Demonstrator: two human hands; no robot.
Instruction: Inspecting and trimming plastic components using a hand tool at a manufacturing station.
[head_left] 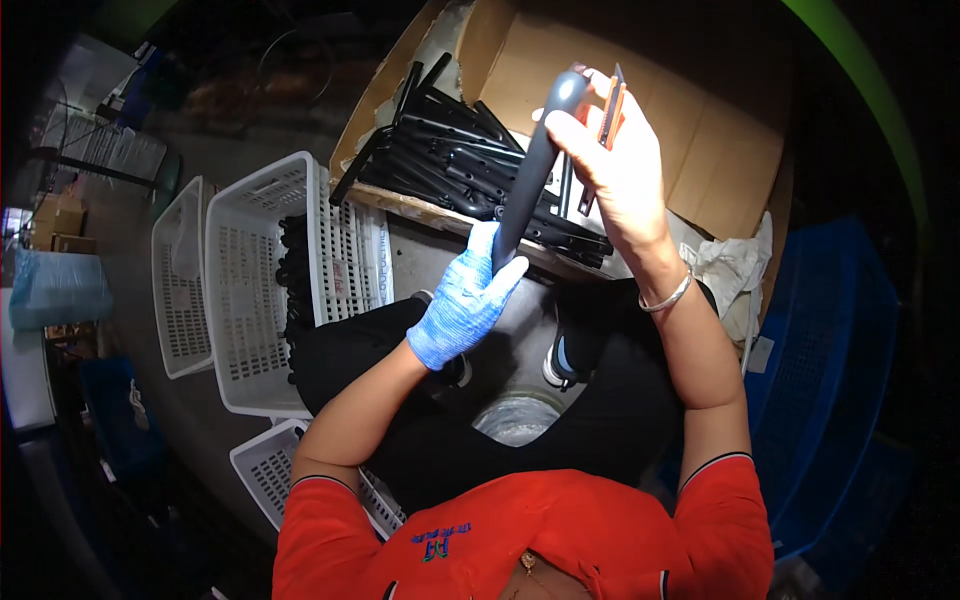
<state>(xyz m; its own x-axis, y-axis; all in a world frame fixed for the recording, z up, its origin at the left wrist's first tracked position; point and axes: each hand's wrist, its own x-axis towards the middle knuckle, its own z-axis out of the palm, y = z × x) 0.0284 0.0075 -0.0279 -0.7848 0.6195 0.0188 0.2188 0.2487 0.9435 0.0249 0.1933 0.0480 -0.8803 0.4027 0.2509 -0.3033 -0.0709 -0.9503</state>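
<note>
Tube (532, 168) apparently under check, left hand (458, 308) clamped near, right hand (628, 185) clamped far with knife (610, 115); next move likely needs steadiness.

Looks smooth and satiny on the dark grey bar (535, 165), glossy like painted metal on the black tubes (440, 165). Shows matt cardboard in the box (720, 130), knitted cloth in the blue glove (460, 310), shiny metal in the bangle (672, 300).

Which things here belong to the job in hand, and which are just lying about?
In use, it seems:
dark tube, held by left hand and right hand
orange cutter, in right hand
probably black bars

Apparently lying about:
crumpled white cloth
blue crate
</note>
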